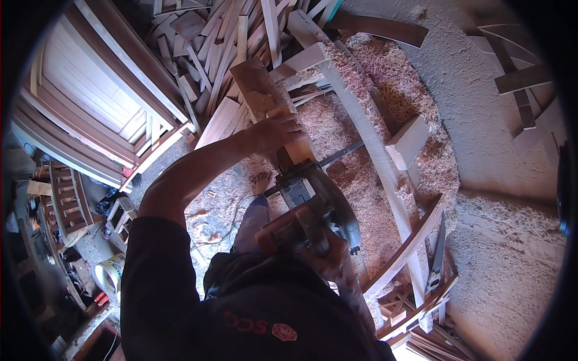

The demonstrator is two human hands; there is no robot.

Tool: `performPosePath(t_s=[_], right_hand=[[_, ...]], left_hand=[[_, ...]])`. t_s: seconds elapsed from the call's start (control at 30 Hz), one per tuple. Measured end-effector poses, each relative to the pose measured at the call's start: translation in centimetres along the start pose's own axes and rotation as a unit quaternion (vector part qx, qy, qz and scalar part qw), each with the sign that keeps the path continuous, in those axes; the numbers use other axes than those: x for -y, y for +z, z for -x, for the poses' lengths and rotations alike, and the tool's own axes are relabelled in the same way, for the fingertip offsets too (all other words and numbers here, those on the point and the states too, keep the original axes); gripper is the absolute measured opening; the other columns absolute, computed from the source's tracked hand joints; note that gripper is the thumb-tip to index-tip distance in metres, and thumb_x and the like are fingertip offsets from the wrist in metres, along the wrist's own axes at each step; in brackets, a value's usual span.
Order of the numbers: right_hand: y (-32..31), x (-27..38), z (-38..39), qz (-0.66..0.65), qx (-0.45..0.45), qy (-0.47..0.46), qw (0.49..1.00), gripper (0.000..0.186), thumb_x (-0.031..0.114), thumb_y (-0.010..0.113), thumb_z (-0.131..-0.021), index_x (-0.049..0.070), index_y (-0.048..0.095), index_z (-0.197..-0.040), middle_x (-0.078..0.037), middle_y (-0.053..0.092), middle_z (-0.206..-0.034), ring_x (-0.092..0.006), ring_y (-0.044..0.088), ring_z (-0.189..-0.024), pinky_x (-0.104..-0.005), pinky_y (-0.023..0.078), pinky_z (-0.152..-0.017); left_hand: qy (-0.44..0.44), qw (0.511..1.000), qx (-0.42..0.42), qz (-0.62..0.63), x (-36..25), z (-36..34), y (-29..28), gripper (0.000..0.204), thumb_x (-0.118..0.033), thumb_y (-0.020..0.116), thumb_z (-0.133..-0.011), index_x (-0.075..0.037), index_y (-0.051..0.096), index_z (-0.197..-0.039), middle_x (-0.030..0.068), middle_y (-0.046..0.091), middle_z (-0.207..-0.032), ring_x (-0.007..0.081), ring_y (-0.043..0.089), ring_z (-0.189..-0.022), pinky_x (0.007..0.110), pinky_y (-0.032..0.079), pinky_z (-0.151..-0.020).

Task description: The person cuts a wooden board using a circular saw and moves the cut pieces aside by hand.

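Note:
A wooden board (257, 88) runs away from me, its far part brown and weathered and its nearer part pale yellow. My left hand (278, 130) grips it across the top, fingers over its right side. Nearer to my body, a handheld circular saw (301, 224) rests at the board's near end, its base plate against the wood. My right hand (330, 257) is closed around the saw's rear handle, the fingers partly hidden by the saw body. Whether the blade is turning cannot be told.
A long pale timber beam (361, 123) and a slanting plank (406, 249) lie to the right over wood shavings (442, 162). Offcuts (211, 57) are heaped at the far side. Large wooden frames (150, 78) stand at left; a white bucket (108, 274) is at lower left. My bare foot (261, 182) is close to the saw.

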State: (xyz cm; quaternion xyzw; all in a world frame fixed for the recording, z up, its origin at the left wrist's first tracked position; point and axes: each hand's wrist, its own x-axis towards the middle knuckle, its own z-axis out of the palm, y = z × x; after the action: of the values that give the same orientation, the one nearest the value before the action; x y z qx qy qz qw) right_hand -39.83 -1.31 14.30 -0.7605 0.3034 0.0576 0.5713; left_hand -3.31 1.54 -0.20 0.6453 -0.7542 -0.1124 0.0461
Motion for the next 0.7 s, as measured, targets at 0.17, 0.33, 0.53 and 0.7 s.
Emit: performPosePath(t_s=[0.17,0.33,0.53,0.7], right_hand=[[-0.4,1.4,0.1,0.028,-0.006,0.009,1.000,0.051,0.027,0.082,-0.090,0.007,0.066,-0.134,-0.026,0.076,-0.111,-0.0441,0.073,-0.110,-0.0468,0.061,-0.086],[-0.5,1.8,0.0,0.035,0.001,0.038,0.999,0.043,0.024,0.082,-0.089,0.005,0.068,-0.125,-0.025,0.076,-0.103,-0.0443,0.075,-0.104,-0.0482,0.060,-0.082],[0.0,1.7,-0.4,0.017,0.002,0.026,1.000,0.040,0.021,0.083,-0.086,0.005,0.069,-0.120,-0.025,0.076,-0.100,-0.0447,0.075,-0.100,-0.0488,0.060,-0.079],[0.1,2.0,-0.7,0.022,-0.003,0.027,0.999,0.039,0.021,0.082,-0.086,0.005,0.069,-0.120,-0.026,0.076,-0.099,-0.0464,0.074,-0.100,-0.0498,0.061,-0.080]], left_hand=[[-0.010,1.000,0.022,-0.010,-0.3,0.0,-0.6,0.131,-0.058,0.100,-0.046,-0.017,0.046,-0.158,0.0047,0.048,-0.161,0.0361,0.036,-0.155,0.053,0.032,-0.127],[0.001,1.000,0.011,-0.027,-0.3,0.1,-0.5,0.129,-0.056,0.100,-0.047,-0.018,0.046,-0.158,0.0044,0.049,-0.160,0.0355,0.037,-0.155,0.052,0.033,-0.127],[0.011,0.999,0.013,-0.033,0.7,0.4,0.5,0.129,-0.052,0.101,-0.050,-0.017,0.044,-0.160,0.0073,0.047,-0.161,0.0375,0.034,-0.156,0.052,0.029,-0.129],[0.006,0.998,0.066,-0.006,0.0,-0.2,-1.6,0.126,-0.048,0.101,-0.054,-0.015,0.042,-0.161,0.0082,0.046,-0.163,0.0375,0.031,-0.157,0.051,0.028,-0.131]])
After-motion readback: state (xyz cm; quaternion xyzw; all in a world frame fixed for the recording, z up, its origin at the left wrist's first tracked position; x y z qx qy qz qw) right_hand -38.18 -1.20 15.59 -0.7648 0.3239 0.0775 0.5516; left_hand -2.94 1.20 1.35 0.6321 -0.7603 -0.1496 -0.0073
